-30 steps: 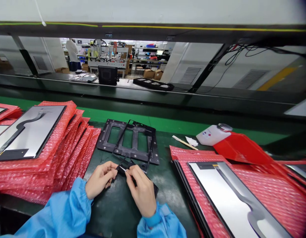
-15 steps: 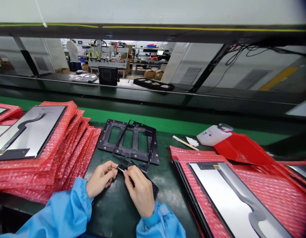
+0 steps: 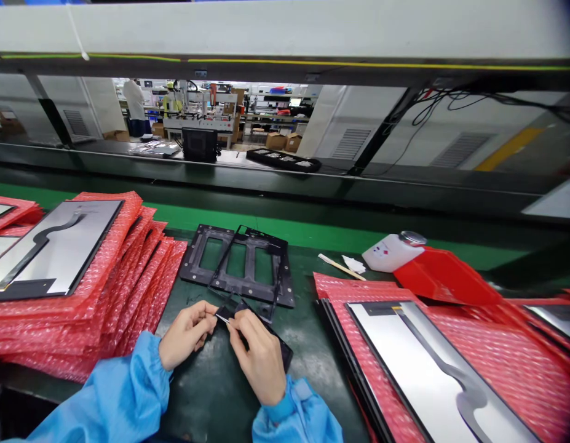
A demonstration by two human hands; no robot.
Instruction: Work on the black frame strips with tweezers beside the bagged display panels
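Note:
My left hand [image 3: 187, 334] and my right hand [image 3: 257, 357] meet at the near edge of the dark table, both in blue sleeves. Both are closed in a pinch on a small black strip [image 3: 223, 315] with a pale tab at its tip. A black flat part [image 3: 281, 354] lies under my right hand, mostly hidden. Just beyond the fingers lies a black plastic frame [image 3: 241, 266] with window openings, and a thin black bezel leans on it.
A stack of red bubble-wrap sleeves with a silver panel [image 3: 54, 246] on top stands at the left. Another panel on red wrap [image 3: 432, 369] lies at the right. Behind it are a red tray [image 3: 444, 277], a white bottle [image 3: 390, 251] and a wooden stick [image 3: 337, 266]. A green conveyor belt [image 3: 312, 231] runs behind.
My hands stayed together on the strip; the right fingers shifted slightly left along it. The view tilted down a little.

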